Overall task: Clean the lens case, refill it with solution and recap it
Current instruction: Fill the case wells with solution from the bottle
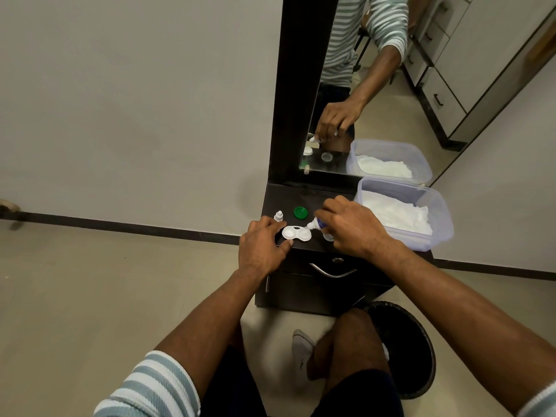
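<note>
Midway: refill in hand, recapping left.
Left hand (263, 245) fingers pinch the open case (296, 233); right hand (350, 225) grips the tilted bottle (316, 224), nozzle at right well; green cap (300, 212) lies apart.

The single head-worn camera looks forward and steeply down. It sits close above a small dark desk (307, 195) against a wall.
</note>
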